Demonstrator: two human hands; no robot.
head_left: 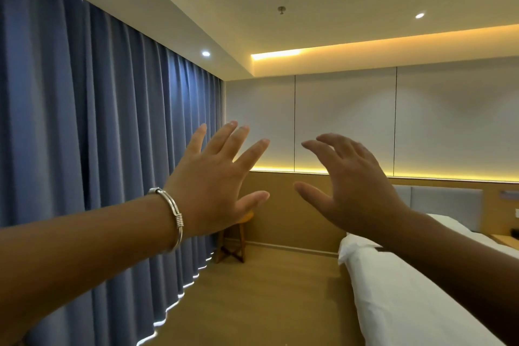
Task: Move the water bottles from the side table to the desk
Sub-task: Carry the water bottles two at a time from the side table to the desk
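Beside blue curtains [84, 121], white bed [407, 289].

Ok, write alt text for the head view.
Two bare, open hands, left hand wearing a silver bangle and right hand, are raised in a hotel room with blue pleated curtains, a white-sheeted bed and a small round wooden side table.

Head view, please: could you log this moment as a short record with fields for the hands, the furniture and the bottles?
left hand: left hand raised, fingers spread, holds nothing
wrist: silver bangle
right hand: right hand raised, fingers loosely bent, holds nothing
side table: small wooden side table by the blue curtain, its top mostly hidden by the left hand
bed: white bed at right
water bottles: none visible
desk: not in view
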